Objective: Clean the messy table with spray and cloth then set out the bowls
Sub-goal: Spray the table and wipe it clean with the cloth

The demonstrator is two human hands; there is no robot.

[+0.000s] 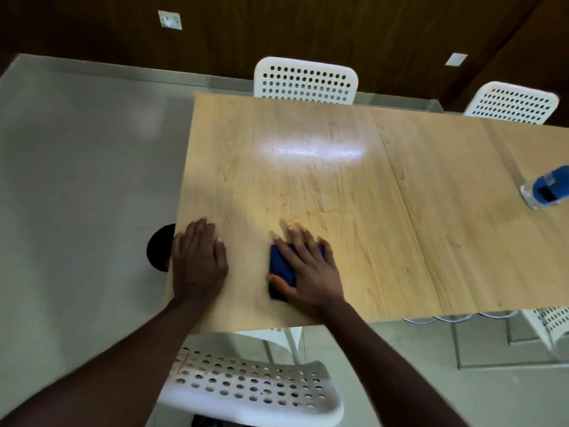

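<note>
The left hand (198, 260) lies flat on the counter (308, 180), palm down, fingers straight and close together, right at the counter's left edge. It holds nothing.

The right hand (304, 266) is spread wide, fingers straight and fanned, and presses down on one dark blue cloth (280, 266). The cloth lies flat on the counter near its front edge, well apart from the left hand. Most of it is hidden under the palm; its left side shows, with the thumb lying across its near corner. The fingertips reach past the cloth's far edge onto the wood.

Just beyond the right hand's fingertips there is a faint wet smear (308, 212) with a few small drops. Further back a bright patch of light reflects off the wood.

One spray bottle (545, 188), blue with a clear end, is at the far right of the counter, cut off by the edge of the view and well apart from both hands. I cannot tell whether it stands or leans.

Four white chairs with holes show in part: two at the far side (304, 81) (511, 103), one just under the arms (252, 383), one at the near right (551, 325). One dark round thing (160, 248) sits on the grey floor (77, 180) beside the counter's left edge, partly hidden. Two sockets (170, 20) (456, 59) are on the brown wall.
</note>
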